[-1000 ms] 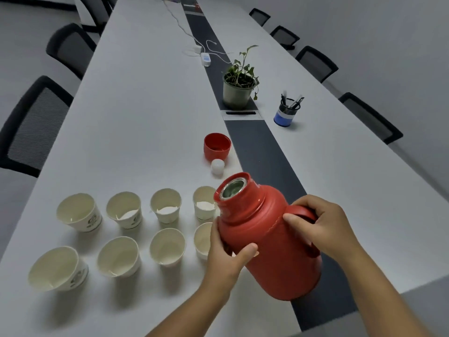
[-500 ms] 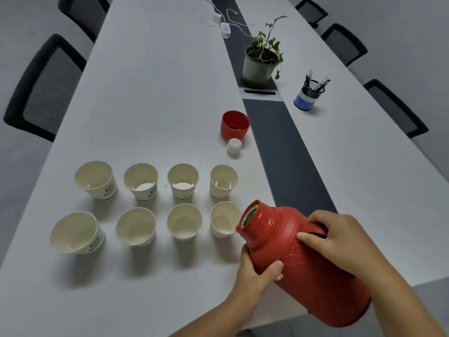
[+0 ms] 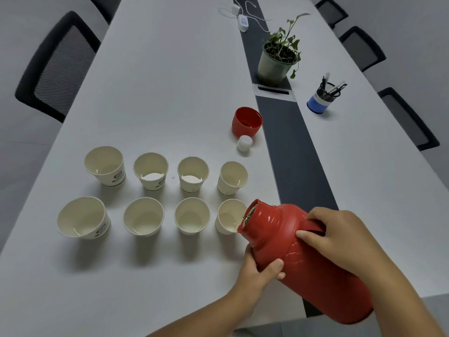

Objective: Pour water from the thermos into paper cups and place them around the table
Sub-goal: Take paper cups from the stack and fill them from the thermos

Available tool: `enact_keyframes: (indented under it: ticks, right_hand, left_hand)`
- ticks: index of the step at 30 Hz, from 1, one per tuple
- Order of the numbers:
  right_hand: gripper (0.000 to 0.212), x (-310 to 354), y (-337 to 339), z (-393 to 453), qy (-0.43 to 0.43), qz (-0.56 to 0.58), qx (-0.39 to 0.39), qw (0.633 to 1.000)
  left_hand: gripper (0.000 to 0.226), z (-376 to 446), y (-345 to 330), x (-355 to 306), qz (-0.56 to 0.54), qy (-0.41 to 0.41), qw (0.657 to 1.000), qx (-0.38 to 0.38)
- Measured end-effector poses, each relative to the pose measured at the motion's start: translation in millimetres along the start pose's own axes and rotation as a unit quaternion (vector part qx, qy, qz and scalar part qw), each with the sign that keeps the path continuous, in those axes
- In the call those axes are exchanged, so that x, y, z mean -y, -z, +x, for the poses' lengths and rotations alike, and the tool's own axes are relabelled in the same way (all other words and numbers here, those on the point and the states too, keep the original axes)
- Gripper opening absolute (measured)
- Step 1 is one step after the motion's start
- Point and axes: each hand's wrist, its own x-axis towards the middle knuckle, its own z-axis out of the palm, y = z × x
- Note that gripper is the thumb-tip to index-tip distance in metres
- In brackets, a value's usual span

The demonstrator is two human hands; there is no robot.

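Broadly, a long white surface (image 3: pixel 158 76) fills the view, with a dark strip (image 3: pixel 291 147) running down its middle and black chairs (image 3: pixel 58 66) along both sides. Next in size is the red thermos (image 3: pixel 306 259), held tilted well over on its side with its open mouth pointing left and sitting right at the rim of the nearest right-hand paper cup (image 3: pixel 229 216). Whether water is running out cannot be told for certain. The right hand (image 3: pixel 340 237) has its fingers curled round the thermos handle, thumb lying along the body. The left hand (image 3: pixel 257 271) grips the lower neck of the thermos from underneath, thumb pressed against the red wall.

Farther up the strip stands a potted plant (image 3: pixel 277 62) in a pale pot. Eight paper cups (image 3: pixel 150 171) stand upright in two rows of four on the near left part of the surface, each a little apart from its neighbours. Several cups in the far row show a pale level inside; the near row looks shallower or dry, though this is hard to judge. A blue pen holder (image 3: pixel 320 100) sits right of the strip. The red thermos cap (image 3: pixel 246 122) rests mouth up beside the strip, and a small white stopper (image 3: pixel 244 143) lies just in front of it. A white charger with cables (image 3: pixel 243 20) lies at the far end.
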Motion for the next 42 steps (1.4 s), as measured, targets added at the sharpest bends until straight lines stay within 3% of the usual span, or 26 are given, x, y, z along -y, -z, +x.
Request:
enact_keyframes:
  ticks: [5, 10, 21, 24, 28, 36, 42]
  right_hand:
    - [0.015, 7, 4, 9, 0.013, -0.03, 0.017, 0.999]
    - [0.015, 11, 6, 15, 0.021, -0.047, 0.024, 0.998]
    - [0.016, 19, 10, 23, 0.029, -0.067, 0.039, 0.997]
    - [0.029, 20, 11, 23, 0.03, -0.071, 0.043, 0.996]
    - [0.022, 19, 11, 22, 0.03, -0.066, 0.042, 0.996]
    - [0.019, 17, 9, 19, 0.032, -0.068, 0.032, 0.997]
    - [0.016, 13, 9, 17, 0.03, -0.056, 0.026, 0.998]
  left_hand:
    - [0.069, 3, 0, 2, -0.038, 0.002, 0.999, 0.005]
    - [0.047, 6, 0, 1, -0.057, 0.01, 0.998, 0.007]
    - [0.046, 9, 2, 0, -0.071, 0.014, 0.997, 0.019]
    - [0.044, 9, 0, -2, -0.071, 0.016, 0.997, 0.021]
    - [0.038, 8, 1, -2, -0.072, 0.022, 0.997, 0.017]
    - [0.045, 5, 0, -1, -0.042, 0.032, 0.998, 0.025]
    - [0.069, 5, -2, -4, -0.036, 0.03, 0.998, 0.031]
